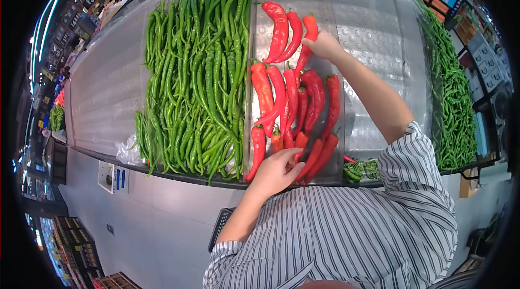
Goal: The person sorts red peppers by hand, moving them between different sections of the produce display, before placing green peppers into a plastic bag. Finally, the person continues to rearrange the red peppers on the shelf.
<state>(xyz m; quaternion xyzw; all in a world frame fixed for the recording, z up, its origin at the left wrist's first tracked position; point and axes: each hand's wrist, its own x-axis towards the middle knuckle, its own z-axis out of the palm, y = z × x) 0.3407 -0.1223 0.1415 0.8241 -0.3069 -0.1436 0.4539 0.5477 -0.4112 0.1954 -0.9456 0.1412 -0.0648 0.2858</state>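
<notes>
Red peppers (313,99) lie in rough rows on the metal display shelf, beside a wide bed of long green peppers (189,83). At the back of the red ones, my right hand (325,45) has its fingers closed on an orange-red pepper (310,28), which lies pointing toward me. My left hand (279,172) is over the front row, its thumb and forefinger apart, close to the red peppers there. Its other fingers are partly hidden, and it holds nothing that I can see. Another red pepper (257,151) lies just left of it.
Clear dividers (339,121) stand along the shelf. Small green peppers (360,171) lie in the front right corner, and a heap of green peppers (455,110) is at the far right. A crumpled plastic bag (129,151) sits at the front left edge.
</notes>
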